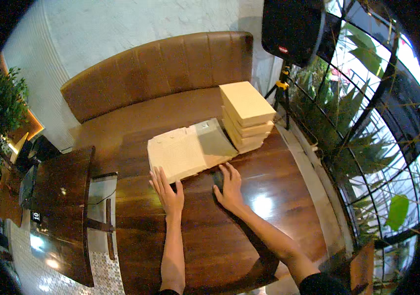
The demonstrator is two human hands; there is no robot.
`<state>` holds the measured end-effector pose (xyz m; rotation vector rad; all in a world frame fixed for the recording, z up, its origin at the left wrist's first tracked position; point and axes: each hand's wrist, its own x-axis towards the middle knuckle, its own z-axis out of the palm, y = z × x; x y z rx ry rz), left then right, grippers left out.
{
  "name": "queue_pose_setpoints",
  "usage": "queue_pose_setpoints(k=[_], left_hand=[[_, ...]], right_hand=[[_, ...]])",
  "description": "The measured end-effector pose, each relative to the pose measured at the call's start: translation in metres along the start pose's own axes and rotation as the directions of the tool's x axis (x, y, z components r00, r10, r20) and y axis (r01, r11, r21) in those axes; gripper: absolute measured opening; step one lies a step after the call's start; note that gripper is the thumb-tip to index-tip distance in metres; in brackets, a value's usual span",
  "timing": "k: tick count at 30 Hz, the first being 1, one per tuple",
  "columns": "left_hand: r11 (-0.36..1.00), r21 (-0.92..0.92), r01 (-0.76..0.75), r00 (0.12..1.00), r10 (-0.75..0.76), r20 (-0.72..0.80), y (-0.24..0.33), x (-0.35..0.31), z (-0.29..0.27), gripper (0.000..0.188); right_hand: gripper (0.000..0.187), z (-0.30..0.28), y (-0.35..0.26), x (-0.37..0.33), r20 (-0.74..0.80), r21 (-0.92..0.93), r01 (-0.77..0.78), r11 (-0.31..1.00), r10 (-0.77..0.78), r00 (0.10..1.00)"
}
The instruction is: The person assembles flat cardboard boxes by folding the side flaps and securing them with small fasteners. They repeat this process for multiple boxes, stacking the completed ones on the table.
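Note:
A pale flat piece of cardboard (183,150), seemingly one or more unfolded box blanks, lies on the dark wooden table (210,231). My left hand (168,194) is open, its fingers stretched over the near left corner of the cardboard. Just off the near right edge, my right hand (230,188) is also open, fingers apart and holding nothing. Whether its fingertips touch the cardboard I cannot tell. Right behind the cardboard's right side stands a stack of several closed cardboard boxes (249,102), shading part of the sheet.
A brown padded bench (160,71) runs along the far wall. Beyond the boxes, a black loudspeaker (293,29) stands on a tripod (282,86). Metal window bars and plants (362,147) line the right. Another wooden table (64,211) stands to the left.

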<state>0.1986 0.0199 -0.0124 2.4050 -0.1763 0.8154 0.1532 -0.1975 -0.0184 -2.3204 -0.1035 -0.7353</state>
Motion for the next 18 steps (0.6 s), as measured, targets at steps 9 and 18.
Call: queue_pose_setpoints(k=[9,18], left_hand=[[0.998,-0.056,-0.017,0.991,0.024,0.132,-0.049,-0.012,-0.014,0.043],[0.952,-0.296,0.081,0.993,-0.053,0.101,-0.065,-0.015,-0.004,0.026]], right_hand=[[0.057,0.06,-0.015,0.071,0.467,-0.157,0.517,0.842,-0.398,0.79],[0.057,0.054,-0.033,0.081,0.678,-0.09,0.427,0.9,-0.26,0.688]])
